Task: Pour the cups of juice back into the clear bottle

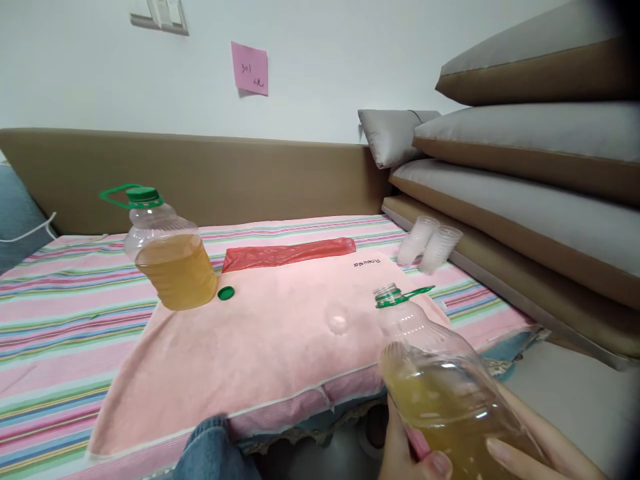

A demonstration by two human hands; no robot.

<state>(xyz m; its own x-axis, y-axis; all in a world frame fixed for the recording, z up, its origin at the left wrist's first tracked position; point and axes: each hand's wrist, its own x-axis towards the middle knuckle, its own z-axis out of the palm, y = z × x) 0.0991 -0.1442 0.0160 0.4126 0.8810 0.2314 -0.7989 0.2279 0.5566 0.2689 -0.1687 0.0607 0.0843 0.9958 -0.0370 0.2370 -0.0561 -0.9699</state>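
A large clear bottle of yellow liquid (445, 393) with a green collar and no cap on its mouth is tilted up and to the left at the lower right. My left hand (410, 450) grips it from below and the left. Around its right side is my right hand (540, 440), fingers against the plastic. A second bottle (177, 267), capped in green with a green handle loop, stands on the left. Beside it lies a loose green cap (226, 293). One clear cup (338, 320) sits on the pink towel (240, 353), left of the held bottle's mouth.
Two stacks of clear plastic cups (419, 240) stand at the back right. A folded red plastic bag (290, 253) lies along the towel's far edge. Grey and brown cushions (525, 200) are piled on the right. A denim-covered knee (215, 450) shows at the front edge.
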